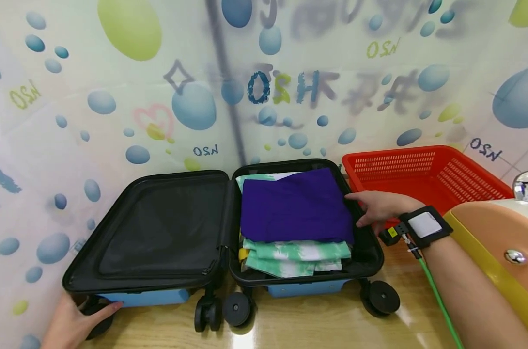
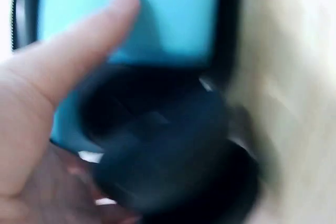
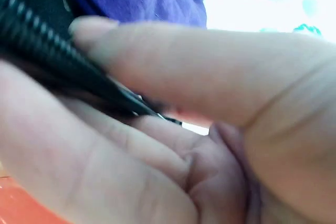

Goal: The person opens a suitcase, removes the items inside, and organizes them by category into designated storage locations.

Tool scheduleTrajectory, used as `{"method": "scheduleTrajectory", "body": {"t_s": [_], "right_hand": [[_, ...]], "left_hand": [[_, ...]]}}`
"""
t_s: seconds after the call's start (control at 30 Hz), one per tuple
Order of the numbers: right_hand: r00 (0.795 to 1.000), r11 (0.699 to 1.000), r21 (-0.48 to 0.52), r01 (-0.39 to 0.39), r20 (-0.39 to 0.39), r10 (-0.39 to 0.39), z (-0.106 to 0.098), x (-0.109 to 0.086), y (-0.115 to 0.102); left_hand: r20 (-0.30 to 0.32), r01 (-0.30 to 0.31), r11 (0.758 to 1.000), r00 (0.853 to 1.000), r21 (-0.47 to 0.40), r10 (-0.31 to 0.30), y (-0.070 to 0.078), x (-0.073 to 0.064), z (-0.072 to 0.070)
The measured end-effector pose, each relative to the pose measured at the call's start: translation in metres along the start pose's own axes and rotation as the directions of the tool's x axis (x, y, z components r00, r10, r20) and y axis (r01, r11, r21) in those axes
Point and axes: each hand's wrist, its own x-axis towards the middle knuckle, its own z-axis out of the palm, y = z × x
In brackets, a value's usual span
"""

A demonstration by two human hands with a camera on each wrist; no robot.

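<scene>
A blue suitcase with a black lining lies spread open, its lid half (image 1: 163, 228) on the left and its packed half (image 1: 368, 257) on the right. Folded purple cloth (image 1: 294, 208) tops green-and-white tie-dye cloth (image 1: 299, 252) in the packed half. My left hand (image 1: 74, 320) grips the lid half's near left corner by a black wheel (image 2: 168, 145), thumb along the blue shell (image 2: 173, 19); its other fingers are partly hidden. At the packed half's right side, my right hand (image 1: 383, 206) holds the zippered rim (image 3: 58, 45) between thumb and fingers.
A red plastic basket (image 1: 425, 186) stands at the back right, close to the suitcase. In front of it is an orange basin (image 1: 495, 242) with a yellow side. A patterned curtain (image 1: 159, 97) hangs behind, and the wooden tabletop (image 1: 307, 320) shows in front.
</scene>
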Motion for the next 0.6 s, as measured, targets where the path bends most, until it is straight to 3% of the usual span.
{"method": "scheduleTrajectory", "body": {"t_s": [0.1,0.23,0.3,0.37,0.47,0.53,0.6], "right_hand": [[1.000,1.000,0.002,0.008,-0.005,-0.008,-0.005,-0.005,-0.002],[0.999,0.998,-0.066,0.005,-0.039,-0.008,-0.019,-0.005,-0.016],[0.997,0.995,-0.102,-0.015,-0.081,0.007,-0.027,-0.006,-0.023],[0.991,0.992,-0.118,-0.040,-0.135,0.024,-0.036,-0.006,-0.026],[0.973,0.995,-0.082,-0.050,-0.230,0.030,-0.046,-0.002,-0.026],[0.960,0.998,-0.054,-0.040,-0.279,0.023,-0.051,0.004,-0.025],[0.954,1.000,-0.009,-0.020,-0.298,0.016,-0.054,0.011,-0.022]], "left_hand": [[-0.035,0.072,0.994,0.997,0.081,-0.070,0.020,-0.005,-0.009],[-0.198,0.025,0.972,0.980,0.235,0.023,0.050,-0.018,-0.022],[-0.233,-0.062,0.964,0.964,0.260,0.125,0.073,-0.021,-0.024],[-0.266,-0.132,0.966,0.945,0.224,0.191,0.100,-0.019,-0.023],[-0.265,-0.253,0.954,0.920,0.160,0.289,0.144,-0.008,-0.015],[-0.229,-0.353,0.925,0.897,0.142,0.377,0.168,0.004,-0.009],[-0.129,-0.435,0.890,0.883,0.134,0.451,0.191,0.019,-0.002]]}}
